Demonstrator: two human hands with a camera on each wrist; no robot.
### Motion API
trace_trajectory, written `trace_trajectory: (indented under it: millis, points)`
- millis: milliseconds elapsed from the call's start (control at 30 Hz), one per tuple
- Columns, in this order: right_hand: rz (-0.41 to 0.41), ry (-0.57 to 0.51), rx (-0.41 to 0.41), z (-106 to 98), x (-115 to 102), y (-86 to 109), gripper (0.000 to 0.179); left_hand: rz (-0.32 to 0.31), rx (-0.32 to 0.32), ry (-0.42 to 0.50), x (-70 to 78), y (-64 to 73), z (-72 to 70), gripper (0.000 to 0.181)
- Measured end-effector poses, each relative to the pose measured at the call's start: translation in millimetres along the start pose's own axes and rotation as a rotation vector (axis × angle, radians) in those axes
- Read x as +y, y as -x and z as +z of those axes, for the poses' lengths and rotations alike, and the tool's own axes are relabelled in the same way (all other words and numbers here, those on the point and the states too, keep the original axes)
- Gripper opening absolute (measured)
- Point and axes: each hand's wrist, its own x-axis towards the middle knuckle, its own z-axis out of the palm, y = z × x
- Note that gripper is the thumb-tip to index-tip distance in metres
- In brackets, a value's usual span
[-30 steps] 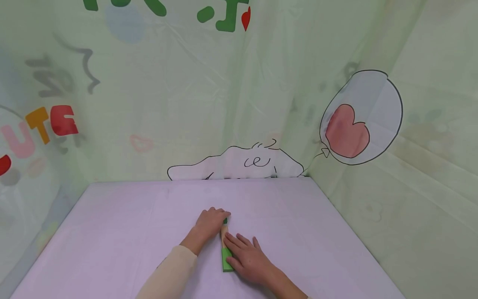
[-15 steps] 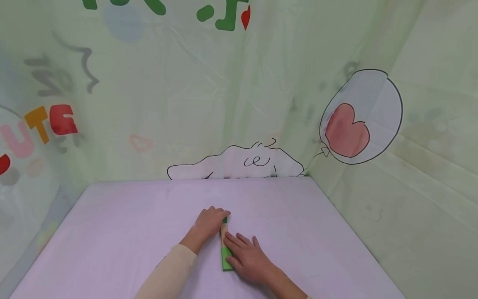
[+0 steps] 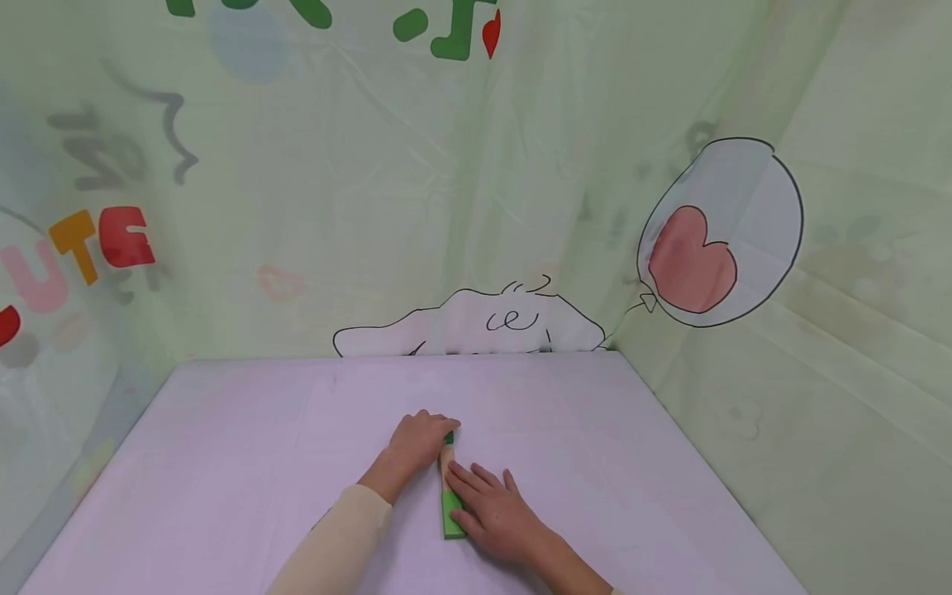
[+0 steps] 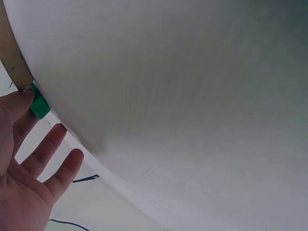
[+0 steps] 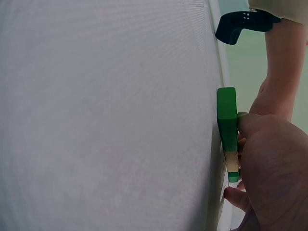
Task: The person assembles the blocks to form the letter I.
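Observation:
A narrow wooden bar (image 3: pixel 446 469) with green ends lies lengthwise on the table. Its near green end (image 3: pixel 451 519) is wider and brighter; its far green end (image 4: pixel 40 103) is small and darker. My left hand (image 3: pixel 420 438) pinches that far end, thumb on one side and a finger behind it, its other fingers spread in the left wrist view. Along the bar's right side rests my right hand (image 3: pixel 500 516), fingers straight, thumb against the side of the green near end (image 5: pixel 227 110). Part of the bar is hidden behind the right fingertips.
The table (image 3: pixel 260 463) wears a pale lilac cover. Behind it and at both sides hang light green curtains (image 3: pixel 372 182) printed with letters, a balloon and a cartoon shape. A dark curved device (image 5: pixel 240 21) shows by the left sleeve in the right wrist view.

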Motion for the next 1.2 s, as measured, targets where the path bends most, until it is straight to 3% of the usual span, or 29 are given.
trace_trajectory:
  millis: [400,767,1000,1200]
  points:
    - [0.001,-0.001,-0.003,-0.1,-0.2,0.0,0.060,-0.006,0.005,0.077,-4.4,-1.3,0.1,0.039]
    - [0.004,0.013,0.005,1.4,1.4,-1.0,0.059,-0.002,-0.038,0.119,-5.5,4.6,-7.2,0.046]
    - [0.013,0.020,0.006,0.0,-1.4,-1.4,0.060,-0.064,-0.045,0.110,-11.6,7.5,-10.2,0.056]
    - [0.011,0.022,0.009,0.5,-0.6,-2.1,0.059,-0.140,-0.039,0.125,-19.0,18.0,-8.5,0.049]
